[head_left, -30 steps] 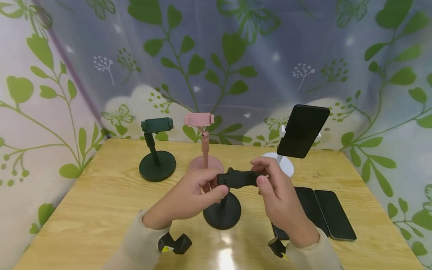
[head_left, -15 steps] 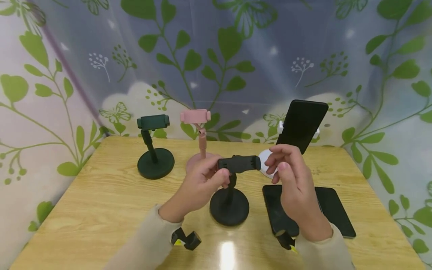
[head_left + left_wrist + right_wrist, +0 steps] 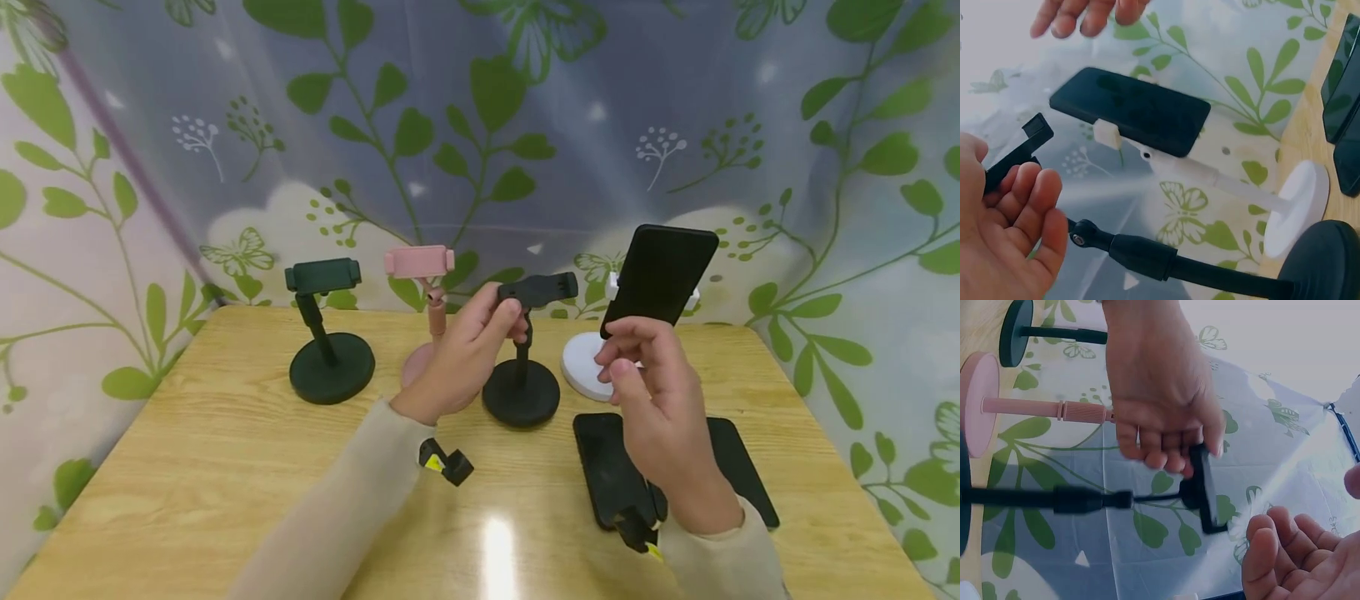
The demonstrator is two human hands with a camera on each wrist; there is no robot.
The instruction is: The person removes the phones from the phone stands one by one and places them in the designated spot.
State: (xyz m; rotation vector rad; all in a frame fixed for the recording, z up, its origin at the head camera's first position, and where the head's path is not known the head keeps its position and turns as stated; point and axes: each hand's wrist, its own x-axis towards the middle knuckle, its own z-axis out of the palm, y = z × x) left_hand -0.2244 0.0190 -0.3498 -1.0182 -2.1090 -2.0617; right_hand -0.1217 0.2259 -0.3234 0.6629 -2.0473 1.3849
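Observation:
My left hand (image 3: pixel 472 337) pinches one end of the clamp of a black phone stand (image 3: pixel 521 393) between thumb and fingers. The stand's round base is at the back of the table, between a pink phone stand (image 3: pixel 419 262) and a white phone stand (image 3: pixel 582 363). In the right wrist view the black clamp (image 3: pixel 1205 490) juts out past the left fingertips. My right hand (image 3: pixel 663 408) hovers with loosely bent fingers, holding nothing, over two phones lying on the table. A black phone (image 3: pixel 1130 109) sits tilted in the white stand's clamp.
A dark green phone stand (image 3: pixel 330 367) stands at the back left. One flat phone (image 3: pixel 606 458) lies left of the right wrist, a second phone (image 3: pixel 738 467) right of it. A leaf-patterned cloth (image 3: pixel 420 125) hangs behind the wooden table (image 3: pixel 225 467).
My left hand has carried the black stand away from me, back toward the white one. My right hand has let go of the clamp's other end and moved off to the right.

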